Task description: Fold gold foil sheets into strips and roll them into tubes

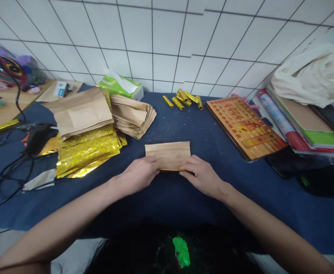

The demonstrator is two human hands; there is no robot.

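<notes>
We see even, muted light, glints on gold foil sheets [88, 152] at left, slight softness, and wide-angle bowing.

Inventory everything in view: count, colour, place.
Folded rectangular paper: one, brown, between hands
Paper stacks: two, brown, left
Foil sheets: several, gold, under stack
Foil rolls: several, gold, near wall
Tissue pack: one, green, back
Printed flat pack: one, orange, right
Cloth bag: one, white, far right
Folder pile: one, mixed, under bag
Corded tool: one, black, left
Small clutter: several, multicoloured, far left
Tiled wall: one, white, back
Tabletop: one, blue, beneath
Left hand: one, bare, paper's left
Right hand: one, bare, paper's right
</notes>
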